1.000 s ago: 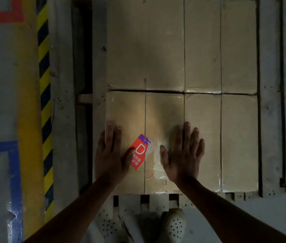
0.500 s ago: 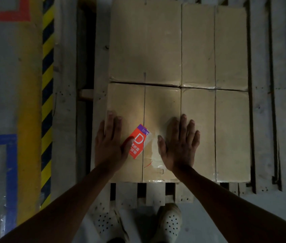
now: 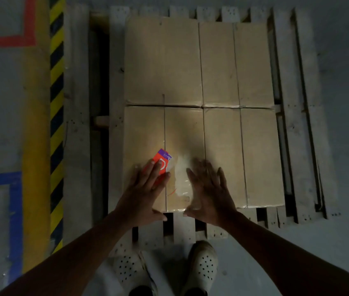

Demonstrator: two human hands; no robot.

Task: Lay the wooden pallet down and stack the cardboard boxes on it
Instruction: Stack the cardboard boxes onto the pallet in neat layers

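Note:
The wooden pallet (image 3: 293, 129) lies flat on the floor. Several cardboard boxes sit on it in two rows, tight against each other. The near left box (image 3: 182, 137) carries a red and purple label (image 3: 162, 157) and clear tape. My left hand (image 3: 145, 189) lies flat on this box's near edge, fingers spread, partly covering the label. My right hand (image 3: 210, 191) rests on the same box's near right part, fingers apart and a little blurred. The near right box (image 3: 242, 154) and the far boxes (image 3: 197, 60) are untouched.
A yellow and black hazard stripe (image 3: 56, 116) and a yellow line run along the pallet's left side. Red tape (image 3: 28, 28) and blue tape (image 3: 15, 201) mark the grey floor further left. My two white shoes (image 3: 201, 263) stand at the pallet's near edge.
Both hands have slid back toward me along the near left box to its near edge. The left hand now partly covers the label. The view has widened, showing the whole pallet.

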